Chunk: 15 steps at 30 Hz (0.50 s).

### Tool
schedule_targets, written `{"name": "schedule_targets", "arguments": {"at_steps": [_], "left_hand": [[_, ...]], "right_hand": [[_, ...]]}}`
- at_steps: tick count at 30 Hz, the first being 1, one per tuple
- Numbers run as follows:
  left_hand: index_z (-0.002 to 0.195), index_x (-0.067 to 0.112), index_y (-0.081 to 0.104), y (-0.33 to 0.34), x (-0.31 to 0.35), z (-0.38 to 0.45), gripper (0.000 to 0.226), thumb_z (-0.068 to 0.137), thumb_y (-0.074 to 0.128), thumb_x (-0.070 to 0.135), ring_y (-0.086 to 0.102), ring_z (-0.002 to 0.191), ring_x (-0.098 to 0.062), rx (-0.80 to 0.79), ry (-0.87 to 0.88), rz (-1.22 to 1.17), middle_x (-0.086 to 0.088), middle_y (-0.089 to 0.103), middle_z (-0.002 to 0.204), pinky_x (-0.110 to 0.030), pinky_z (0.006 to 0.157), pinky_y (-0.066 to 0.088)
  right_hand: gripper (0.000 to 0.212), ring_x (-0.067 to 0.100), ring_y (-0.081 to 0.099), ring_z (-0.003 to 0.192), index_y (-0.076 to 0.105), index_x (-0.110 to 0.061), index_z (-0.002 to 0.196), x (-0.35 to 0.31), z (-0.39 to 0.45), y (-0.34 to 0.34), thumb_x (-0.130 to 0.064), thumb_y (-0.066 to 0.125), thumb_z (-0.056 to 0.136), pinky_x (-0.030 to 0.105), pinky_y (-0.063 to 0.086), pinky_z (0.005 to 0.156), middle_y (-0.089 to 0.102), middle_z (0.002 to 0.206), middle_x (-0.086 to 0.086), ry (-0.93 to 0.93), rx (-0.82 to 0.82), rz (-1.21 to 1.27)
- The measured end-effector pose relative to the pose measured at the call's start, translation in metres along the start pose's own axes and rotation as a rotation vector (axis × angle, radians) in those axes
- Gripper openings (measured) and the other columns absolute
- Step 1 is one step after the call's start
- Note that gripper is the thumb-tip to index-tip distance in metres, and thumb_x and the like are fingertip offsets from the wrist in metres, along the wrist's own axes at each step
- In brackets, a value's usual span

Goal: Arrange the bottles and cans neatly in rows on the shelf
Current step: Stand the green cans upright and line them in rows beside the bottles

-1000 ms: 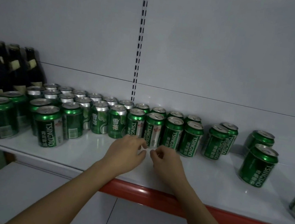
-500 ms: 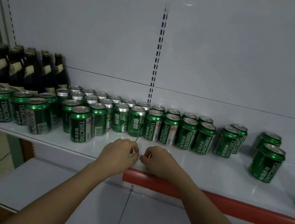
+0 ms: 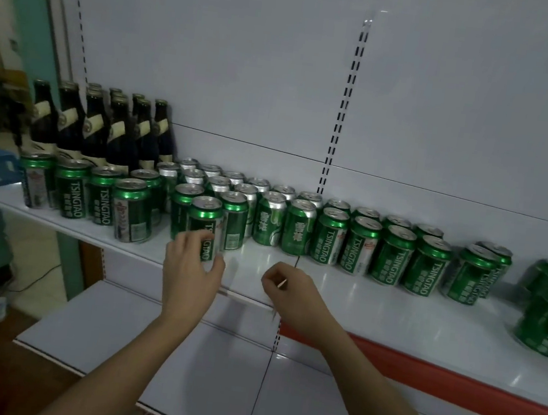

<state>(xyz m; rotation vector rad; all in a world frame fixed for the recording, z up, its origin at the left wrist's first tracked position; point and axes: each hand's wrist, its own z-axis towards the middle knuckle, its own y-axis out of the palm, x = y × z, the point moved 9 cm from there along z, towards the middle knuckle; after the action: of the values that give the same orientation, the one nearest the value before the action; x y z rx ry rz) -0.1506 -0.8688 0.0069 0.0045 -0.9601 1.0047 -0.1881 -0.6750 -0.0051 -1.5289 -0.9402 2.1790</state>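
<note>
Fingers of the left hand [image 3: 193, 266] are curled round a green can [image 3: 206, 225] at the shelf [image 3: 389, 321] front, thumb on its right side. Right hand [image 3: 293, 290] hovers just beside, fingers curled together on nothing. More cans [image 3: 361, 244] line up beyond its fingertips, dark bottles [image 3: 103, 127] far left.
</note>
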Motion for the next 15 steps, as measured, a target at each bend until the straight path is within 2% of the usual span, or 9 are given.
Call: {"name": "schedule_targets", "arguments": {"at_steps": [2, 4, 9, 12, 15], "left_hand": [[0.13, 0.014, 0.049, -0.01, -0.015, 0.012, 0.048, 0.087, 0.071, 0.017, 0.041, 0.121, -0.022, 0.058, -0.06, -0.03, -0.006, 0.047, 0.127, -0.036, 0.098, 0.041], [0.139, 0.017, 0.04, -0.012, -0.029, 0.025, 0.062, 0.087, 0.073, 0.022, 0.039, 0.125, -0.02, 0.063, -0.106, -0.096, -0.006, 0.04, 0.135, -0.033, 0.101, 0.039], [0.147, 0.03, 0.026, 0.003, -0.049, 0.044, 0.079, 0.085, 0.075, 0.035, 0.045, 0.123, -0.016, -0.068, -0.132, -0.196, 0.002, 0.038, 0.138, -0.035, 0.097, 0.045], [0.147, 0.033, 0.026, 0.009, -0.053, 0.047, 0.082, 0.082, 0.077, 0.039, 0.044, 0.119, -0.002, -0.113, -0.098, -0.205, 0.01, 0.042, 0.136, -0.024, 0.093, 0.041], [0.147, 0.03, 0.028, 0.012, -0.052, 0.052, 0.086, 0.079, 0.079, 0.041, 0.04, 0.109, 0.011, -0.134, -0.035, -0.157, 0.018, 0.039, 0.127, -0.018, 0.088, 0.038]], "right_hand": [[0.009, 0.006, 0.054, 0.068, 0.063, -0.016, 0.1, -0.006, 0.016, 0.008, -0.021, 0.055, 0.099, 0.022, 0.048, 0.065, 0.063, 0.094, -0.006, -0.014, 0.04, 0.093], [0.007, 0.003, 0.053, 0.07, 0.06, -0.019, 0.106, -0.013, 0.035, 0.017, -0.022, 0.056, 0.1, 0.015, 0.044, 0.061, 0.059, 0.094, -0.009, -0.035, 0.083, 0.157], [0.016, 0.002, 0.054, 0.086, 0.056, -0.015, 0.116, -0.027, 0.079, 0.03, -0.018, 0.057, 0.1, 0.01, 0.042, 0.07, 0.059, 0.107, -0.002, -0.046, 0.244, 0.343], [0.009, -0.003, 0.054, 0.078, 0.057, -0.015, 0.109, -0.033, 0.087, 0.034, -0.015, 0.055, 0.1, 0.01, 0.043, 0.069, 0.06, 0.098, -0.003, -0.06, 0.309, 0.479], [0.005, -0.005, 0.058, 0.083, 0.057, -0.021, 0.104, -0.04, 0.086, 0.056, -0.019, 0.056, 0.1, 0.01, 0.045, 0.072, 0.063, 0.096, -0.008, -0.099, 0.262, 0.477]]}}
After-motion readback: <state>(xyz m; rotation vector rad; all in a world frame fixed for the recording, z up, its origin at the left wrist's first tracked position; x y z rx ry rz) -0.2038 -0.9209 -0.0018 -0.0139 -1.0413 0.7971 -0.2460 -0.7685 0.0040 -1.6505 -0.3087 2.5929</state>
